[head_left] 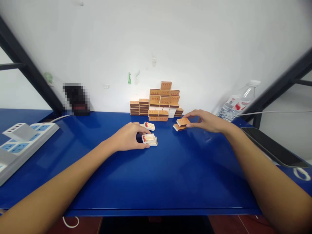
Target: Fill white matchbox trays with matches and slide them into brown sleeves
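My left hand (133, 138) is closed around a white matchbox tray (149, 138), thumb at the near side and fingers behind. Red-tipped matches lie in it, and it seems to overlap a second tray under it. Just behind my fingers sits another open tray of matches (149, 126). On the right, my right hand (198, 120) pinches an orange matchbox cover (183, 122) between thumb and fingers. Directly below that cover lies another orange matchbox piece (179, 127); whether the two touch I cannot tell.
Against the wall rises a stepped stack of matchboxes (165, 99), with shorter stacks (143, 107) at its left. A tilted water bottle (237, 102) leans at the right, near a black phone (273, 146). A power strip (29, 139) lies on the left of the blue table (156, 185).
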